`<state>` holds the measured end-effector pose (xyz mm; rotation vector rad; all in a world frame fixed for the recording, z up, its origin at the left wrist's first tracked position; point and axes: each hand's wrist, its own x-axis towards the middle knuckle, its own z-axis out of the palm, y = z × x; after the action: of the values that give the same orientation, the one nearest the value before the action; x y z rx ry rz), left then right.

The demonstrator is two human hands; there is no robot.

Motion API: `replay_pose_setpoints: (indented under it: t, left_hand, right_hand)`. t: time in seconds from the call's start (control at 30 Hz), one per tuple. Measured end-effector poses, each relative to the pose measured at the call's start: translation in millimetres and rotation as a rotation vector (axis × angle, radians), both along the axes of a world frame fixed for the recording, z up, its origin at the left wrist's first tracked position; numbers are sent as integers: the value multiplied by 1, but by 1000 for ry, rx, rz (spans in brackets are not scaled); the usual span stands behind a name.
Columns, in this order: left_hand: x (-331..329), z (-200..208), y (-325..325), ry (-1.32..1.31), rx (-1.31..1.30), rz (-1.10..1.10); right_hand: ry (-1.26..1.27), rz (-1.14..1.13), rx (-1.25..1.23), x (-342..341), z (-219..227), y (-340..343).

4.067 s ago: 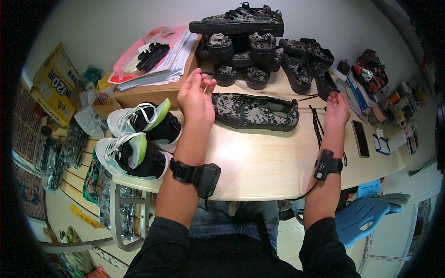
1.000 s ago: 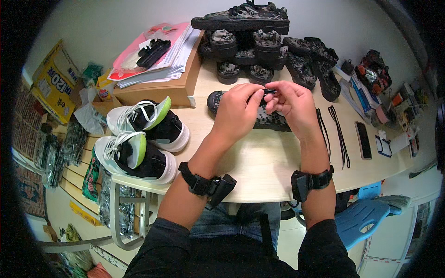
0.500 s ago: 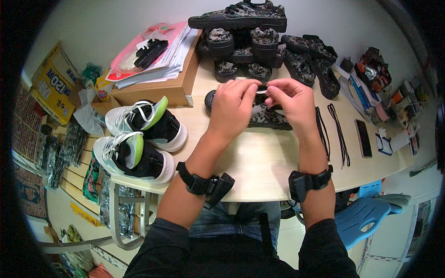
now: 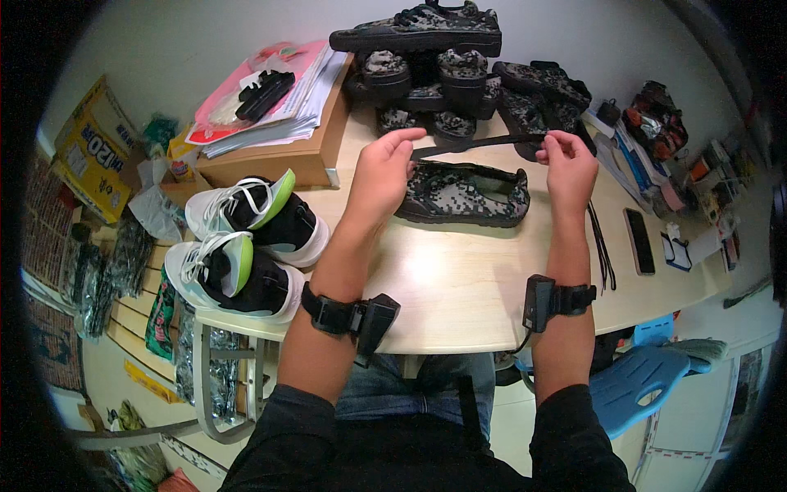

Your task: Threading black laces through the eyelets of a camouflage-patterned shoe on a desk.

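Observation:
A flat black shoelace is stretched nearly level between my two hands, above a camouflage shoe. My left hand grips its left end, with the index finger pointing out to the right. Thumb and fingers of my right hand pinch the other end. Just below the lace, the grey-and-black camouflage shoe lies on the table with its toe to the left and its opening to the right. Neither hand touches this shoe. My left fingertips partly cover the lace's end.
Stacked camouflage shoes stand at the back, with more shoes to their right. White-and-black sneakers sit at the left, near a cardboard box under papers. Thin black laces and a phone lie at right.
My hands have moved apart, the left leftward and the right rightward, and the black lace now spans between them. The camouflage shoe beneath shows more fully.

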<state>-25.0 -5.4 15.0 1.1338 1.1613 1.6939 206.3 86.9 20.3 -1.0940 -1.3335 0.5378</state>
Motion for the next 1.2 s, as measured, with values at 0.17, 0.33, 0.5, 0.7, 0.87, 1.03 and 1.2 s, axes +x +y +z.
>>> replay_pose_setpoints:
  t: [0.17,0.33,0.5,0.7,0.87,1.03,1.2]
  left_hand:
    - [-2,4,-4,112,-162,-89]
    - [13,8,-8,166,-136,-176]
    - [54,9,2,791,296,142]
    - [166,37,75,950,406,-36]
    - [232,-23,164,1162,197,-112]
    - [253,-52,190,1119,66,-210]
    - [276,-54,186,1015,35,-213]
  right_hand:
    - [218,-129,293,5,16,-8]
    - [197,-218,398,35,38,-29]
    - [125,-381,253,84,33,-64]
    - [255,-746,-8,152,-53,-133]
    - [34,-699,-105,142,-73,-154]
    - [-172,-613,-180,141,-71,-157]
    - [-388,-572,-141,148,-77,-163]
